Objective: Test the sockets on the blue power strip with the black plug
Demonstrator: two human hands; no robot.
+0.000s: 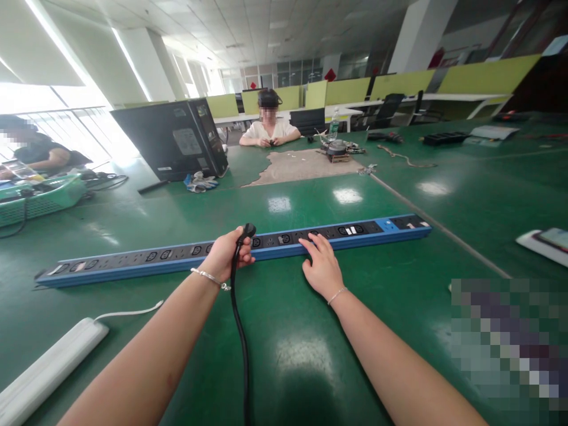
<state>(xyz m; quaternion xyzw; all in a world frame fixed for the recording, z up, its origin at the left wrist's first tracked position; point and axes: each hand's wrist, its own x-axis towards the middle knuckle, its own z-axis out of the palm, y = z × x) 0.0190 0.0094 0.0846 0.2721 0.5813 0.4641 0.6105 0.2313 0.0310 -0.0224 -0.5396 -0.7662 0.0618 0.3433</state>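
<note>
A long blue power strip (270, 253) with a black socket face lies across the green table, slightly slanted. My left hand (227, 254) is closed round a black plug (249, 231), just over the strip's middle sockets. From the plug a black cable (242, 337) hangs down toward the table's near edge. To the right, my right hand (322, 263) rests with spread fingertips on the strip's front side and top, holding nothing.
A white power strip (53, 367) lies at the near left, a phone (557, 238) at the right. Farther back are a green basket (48, 204), a black computer case (177, 142), gloves (200, 182) and a bottle (334, 124). Two people sit beyond.
</note>
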